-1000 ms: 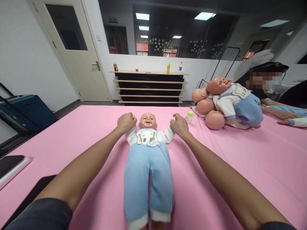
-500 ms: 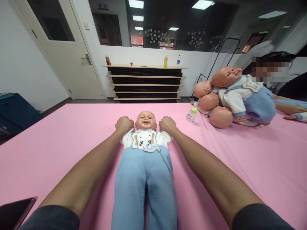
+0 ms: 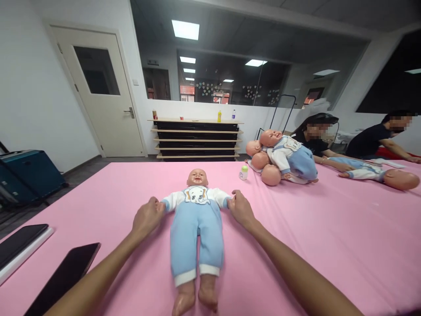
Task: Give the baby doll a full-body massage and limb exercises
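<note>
My left hand and right hand each grip one outstretched arm of the doll, face up on the pink desk, feet near me, a small bottle far right.

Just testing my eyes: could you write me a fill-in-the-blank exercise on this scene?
The white-and-blue-clothed plastic doll lies on its ____.
Its chest shows an ____.
The small white bottle has a ____ cap.
The bare hand nearer that bottle is the ____ one.

Missing: back; elephant; green; right.
</note>
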Available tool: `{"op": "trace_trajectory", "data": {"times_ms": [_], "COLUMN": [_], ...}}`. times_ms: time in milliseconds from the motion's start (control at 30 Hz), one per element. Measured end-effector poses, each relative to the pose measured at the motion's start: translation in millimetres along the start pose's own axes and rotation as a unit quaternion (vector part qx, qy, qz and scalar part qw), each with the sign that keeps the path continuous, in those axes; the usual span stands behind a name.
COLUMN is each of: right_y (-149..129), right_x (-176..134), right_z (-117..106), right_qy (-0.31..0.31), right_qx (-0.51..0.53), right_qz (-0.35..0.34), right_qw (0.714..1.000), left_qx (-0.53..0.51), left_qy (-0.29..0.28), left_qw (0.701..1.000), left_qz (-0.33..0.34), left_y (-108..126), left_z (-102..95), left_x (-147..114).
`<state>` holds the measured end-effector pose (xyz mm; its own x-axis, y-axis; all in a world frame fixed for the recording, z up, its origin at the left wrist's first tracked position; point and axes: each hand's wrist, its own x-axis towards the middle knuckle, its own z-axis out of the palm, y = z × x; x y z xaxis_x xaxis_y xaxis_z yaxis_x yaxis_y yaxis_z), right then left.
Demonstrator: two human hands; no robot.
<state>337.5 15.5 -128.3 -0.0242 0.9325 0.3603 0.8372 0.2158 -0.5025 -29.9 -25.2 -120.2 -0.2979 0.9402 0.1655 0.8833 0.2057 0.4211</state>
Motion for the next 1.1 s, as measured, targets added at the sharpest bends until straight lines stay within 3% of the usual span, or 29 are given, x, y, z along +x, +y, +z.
{"op": "trace_trajectory", "data": {"times_ms": [100, 233, 433, 600, 700, 833, 967, 1100], "right_y": [4, 0, -4, -5, -23, -67, -103, -114], "right_x": [-35, -55, -65, -113, -154, -196, -207, -202], "right_z": [18, 29, 2, -24, -27, -16, -2, 4], "right_qy": [-0.037, -0.062, -0.054, 0.043, 0.041, -0.042, -0.093, -0.112], "right_qx": [-0.027, -0.074, -0.091, -0.046, 0.022, 0.118, 0.115, 0.073], "right_qz": [-0.005, 0.009, 0.037, 0.004, -0.016, 0.013, 0.075, 0.104], "right_qw": [0.999, 0.995, 0.994, 0.998, 0.999, 0.992, 0.986, 0.985], "left_qx": [0.042, 0.071, 0.119, 0.117, 0.058, 0.029, 0.037, 0.015], "left_qy": [-0.038, -0.044, -0.061, -0.001, -0.031, -0.094, -0.127, -0.147], "left_qw": [0.998, 0.996, 0.991, 0.992, 0.995, 0.991, 0.989, 0.987], "left_qz": [0.004, 0.020, 0.009, 0.056, 0.075, 0.090, 0.069, 0.068], "left_y": [-1, 7, 13, 15, 29, 55, 71, 76], "left_z": [22.0, 35.5, 3.7, -14.4, -8.5, 7.5, 17.7, 18.6], "left_x": [-39, -61, -75, -132, -177, -216, -223, -220]}}
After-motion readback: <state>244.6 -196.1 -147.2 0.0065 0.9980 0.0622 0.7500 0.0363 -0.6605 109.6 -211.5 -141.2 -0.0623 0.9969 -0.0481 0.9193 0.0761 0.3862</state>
